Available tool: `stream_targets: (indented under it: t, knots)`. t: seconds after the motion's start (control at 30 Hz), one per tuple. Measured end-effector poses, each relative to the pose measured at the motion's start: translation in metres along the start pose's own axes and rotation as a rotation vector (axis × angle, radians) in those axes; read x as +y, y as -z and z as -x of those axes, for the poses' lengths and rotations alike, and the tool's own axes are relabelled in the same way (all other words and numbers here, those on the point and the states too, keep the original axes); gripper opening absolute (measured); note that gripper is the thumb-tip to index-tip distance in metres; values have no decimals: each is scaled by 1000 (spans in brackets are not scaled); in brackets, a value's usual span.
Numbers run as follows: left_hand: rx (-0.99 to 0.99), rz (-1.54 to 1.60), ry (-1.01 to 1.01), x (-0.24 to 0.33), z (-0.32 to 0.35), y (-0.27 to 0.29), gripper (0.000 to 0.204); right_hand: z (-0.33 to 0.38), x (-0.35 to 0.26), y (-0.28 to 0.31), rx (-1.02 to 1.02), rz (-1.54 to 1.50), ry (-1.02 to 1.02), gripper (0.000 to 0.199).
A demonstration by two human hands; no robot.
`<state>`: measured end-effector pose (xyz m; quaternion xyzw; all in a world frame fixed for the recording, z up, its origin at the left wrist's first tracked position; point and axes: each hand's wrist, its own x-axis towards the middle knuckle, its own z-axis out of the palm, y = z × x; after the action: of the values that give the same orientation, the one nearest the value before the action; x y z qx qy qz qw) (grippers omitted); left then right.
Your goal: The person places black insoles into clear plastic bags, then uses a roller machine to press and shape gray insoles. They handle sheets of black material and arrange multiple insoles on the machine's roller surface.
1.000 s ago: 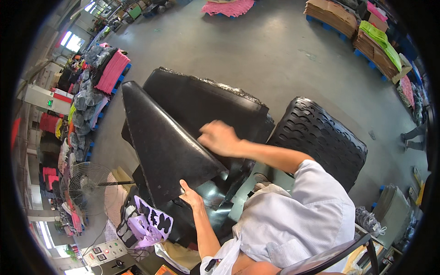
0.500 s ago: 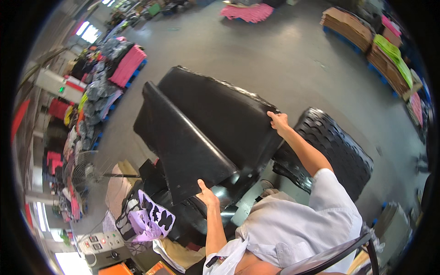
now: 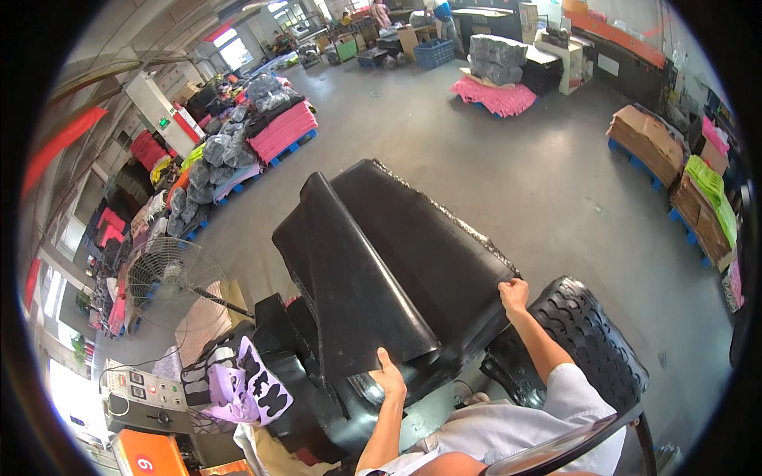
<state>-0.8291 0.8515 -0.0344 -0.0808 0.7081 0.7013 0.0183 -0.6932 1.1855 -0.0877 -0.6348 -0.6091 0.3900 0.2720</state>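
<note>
Black sheet half lifted at frame centre.
Left hand (image 3: 389, 371) grips the black rubber sheet (image 3: 357, 278) at its lower edge; right hand (image 3: 514, 293) clasps the stack (image 3: 444, 254) edge; sheet not yet clear.

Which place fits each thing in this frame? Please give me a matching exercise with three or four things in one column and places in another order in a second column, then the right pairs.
Things:
1. left hand
2. right hand
3. standing fan
4. pink stack on a blue pallet

Places:
A. far off on the floor, upper left
B. at the near edge of the folded-over black sheet
C. left of the black sheets, beside the control box
D. at the right edge of the flat black sheet pile

Pairs: 1-B, 2-D, 3-C, 4-A
</note>
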Motion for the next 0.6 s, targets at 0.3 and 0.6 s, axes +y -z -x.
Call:
stream_targets:
  t: [0.3, 0.6]
  knots:
    - [-9, 79, 74, -6, 1, 2, 48, 11, -6, -7, 76, -188, -11, 31]
    - [-52, 144, 8, -15, -3, 1, 46, -6, -43, -18, -157, 186, 259, 59]
